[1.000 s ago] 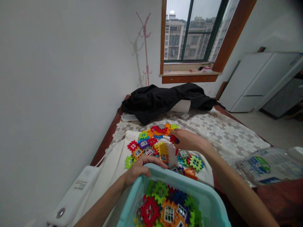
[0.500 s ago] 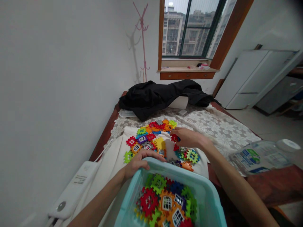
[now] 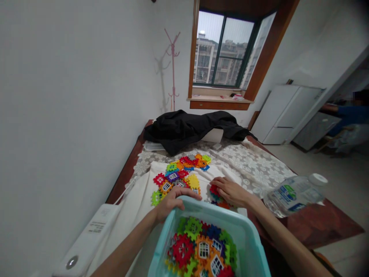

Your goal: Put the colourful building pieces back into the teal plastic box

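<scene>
A light teal plastic basin (image 3: 250,223) sits close in front of me, holding several colourful interlocking building blocks (image 3: 203,248) with toothed edges, some with window grids. My left hand (image 3: 174,200) is closed on the basin's far left rim, fingers over the edge. Just beyond the far rim, my right hand (image 3: 230,190) is cupped over a small heap of red, orange and dark blocks (image 3: 215,189), its fingers curled against them. Its palm hides part of that heap. More blocks (image 3: 173,177) lie on the white cloth (image 3: 141,200) past my left hand.
A large clear water bottle (image 3: 294,194) stands right of my right forearm. Black fabric (image 3: 184,129) lies across the table's far end. A white power strip-like box (image 3: 89,234) is at left. A person in blue (image 3: 351,119) is at the far right.
My right hand has come nearer the basin and drawn the right-hand blocks together into a heap. My left hand keeps its hold on the rim. The view has tilted up slightly.
</scene>
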The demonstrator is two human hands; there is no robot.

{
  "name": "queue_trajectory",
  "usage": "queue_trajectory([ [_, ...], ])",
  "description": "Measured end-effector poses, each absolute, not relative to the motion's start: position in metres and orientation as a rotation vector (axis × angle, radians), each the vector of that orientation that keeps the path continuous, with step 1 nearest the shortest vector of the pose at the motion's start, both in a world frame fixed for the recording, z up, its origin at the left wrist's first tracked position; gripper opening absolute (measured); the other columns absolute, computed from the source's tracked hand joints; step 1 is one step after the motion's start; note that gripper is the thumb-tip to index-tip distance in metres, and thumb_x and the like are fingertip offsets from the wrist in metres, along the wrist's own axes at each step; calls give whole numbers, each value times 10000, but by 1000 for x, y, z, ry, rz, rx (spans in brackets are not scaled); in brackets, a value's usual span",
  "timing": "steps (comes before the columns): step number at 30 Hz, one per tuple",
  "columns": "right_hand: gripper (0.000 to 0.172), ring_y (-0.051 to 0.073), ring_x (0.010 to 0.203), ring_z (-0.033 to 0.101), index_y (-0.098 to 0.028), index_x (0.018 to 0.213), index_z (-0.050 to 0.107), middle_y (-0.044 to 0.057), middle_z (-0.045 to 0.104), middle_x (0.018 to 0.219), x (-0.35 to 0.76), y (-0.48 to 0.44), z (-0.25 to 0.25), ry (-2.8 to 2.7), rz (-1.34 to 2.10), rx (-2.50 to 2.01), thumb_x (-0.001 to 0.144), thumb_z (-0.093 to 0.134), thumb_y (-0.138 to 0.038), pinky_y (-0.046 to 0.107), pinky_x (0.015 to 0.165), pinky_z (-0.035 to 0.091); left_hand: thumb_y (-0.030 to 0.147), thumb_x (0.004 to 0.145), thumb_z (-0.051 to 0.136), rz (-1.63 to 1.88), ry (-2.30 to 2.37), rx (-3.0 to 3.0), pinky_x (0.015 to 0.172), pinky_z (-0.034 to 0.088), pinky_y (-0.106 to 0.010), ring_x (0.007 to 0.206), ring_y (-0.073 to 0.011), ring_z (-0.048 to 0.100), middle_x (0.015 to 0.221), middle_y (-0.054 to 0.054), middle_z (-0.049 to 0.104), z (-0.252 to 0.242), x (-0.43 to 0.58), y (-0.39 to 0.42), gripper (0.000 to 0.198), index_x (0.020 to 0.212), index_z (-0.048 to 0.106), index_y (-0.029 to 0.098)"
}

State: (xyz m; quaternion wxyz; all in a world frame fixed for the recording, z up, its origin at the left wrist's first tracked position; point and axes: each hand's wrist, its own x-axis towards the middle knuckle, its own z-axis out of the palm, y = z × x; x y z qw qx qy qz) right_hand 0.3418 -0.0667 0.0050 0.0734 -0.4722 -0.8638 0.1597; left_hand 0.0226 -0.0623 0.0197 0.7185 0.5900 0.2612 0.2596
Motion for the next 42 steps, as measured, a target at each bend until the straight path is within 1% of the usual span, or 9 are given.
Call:
queue_trajectory([
  [3, 506, 324, 1214, 587, -222, 1458, 587, 147, 629, 1372, 336, -75, -2, -2517, 364, -1459, 1037, 528, -497, 496, 1058, 497, 171, 525, 572, 593, 586, 1329, 811, 483, -307, 1019, -281, 669, 1150, -63, 820, 20, 23, -62, 639, 1097, 856, 197],
  [5, 529, 325, 1161, 592, -241, 1417, 615, 140, 639, 1325, 332, -78, -7, -2479, 290, -1472, 974, 636, -531, 494, 1008, 515, 170, 524, 570, 605, 581, 1352, 840, 484, -320, 1050, -294, 666, 1161, -64, 818, 19, 22, -61, 639, 1094, 857, 197],
  [8, 351, 296, 1094, 591, -243, 1276, 673, 117, 660, 1223, 329, -78, -16, -2436, 212, -1433, 962, 651, -399, 459, 954, 526, 170, 527, 567, 604, 575, 1395, 863, 481, -331, 1065, -303, 664, 1157, -63, 819, 18, 21, -60, 641, 1098, 857, 198],
  [10, 318, 291, 1085, 582, -222, 1222, 671, 112, 665, 1182, 330, -77, -22, -2398, 148, -1396, 913, 667, -294, 447, 950, 525, 171, 529, 566, 603, 575, 1403, 872, 480, -335, 1072, -306, 665, 1159, -61, 819, 18, 21, -59, 645, 1105, 856, 203],
  [17, 493, 303, 1116, 550, -195, 1245, 637, 119, 650, 1213, 332, -78, -30, -2326, 47, -1353, 755, 683, -162, 456, 980, 512, 174, 515, 568, 596, 601, 1351, 834, 477, -315, 1014, -283, 667, 1110, -57, 823, 22, 22, -62, 643, 1086, 861, 213],
  [23, 407, 288, 1028, 572, -214, 1169, 665, 94, 668, 1152, 330, -76, -29, -2321, 107, -1497, 767, 726, -240, 440, 927, 508, 180, 518, 581, 592, 614, 1352, 883, 486, -340, 1092, -313, 657, 1155, -63, 811, 20, 22, -62, 638, 1091, 859, 215],
  [30, 434, 276, 1084, 599, -225, 1169, 650, 90, 694, 1178, 335, -72, -35, -2276, 111, -1344, 751, 666, -107, 407, 936, 522, 179, 532, 574, 582, 601, 1358, 872, 478, -333, 1070, -298, 654, 1180, -64, 808, 19, 21, -60, 630, 1095, 856, 213],
  [36, 382, 272, 1028, 627, -224, 1132, 633, 86, 697, 1114, 336, -69, -38, -2217, 90, -1420, 763, 650, -129, 407, 918, 529, 183, 553, 579, 591, 595, 1364, 890, 482, -335, 1117, -314, 639, 1208, -79, 794, 13, 18, -58, 624, 1116, 847, 189],
  [42, 336, 257, 1023, 656, -230, 1126, 629, 82, 680, 1127, 346, -66, -42, -1924, 169, -1377, 798, 610, -166, 389, 912, 520, 193, 543, 598, 575, 572, 1319, 829, 492, -320, 1024, -294, 668, 1175, -84, 803, 14, 19, -58, 643, 1141, 834, 176],
])
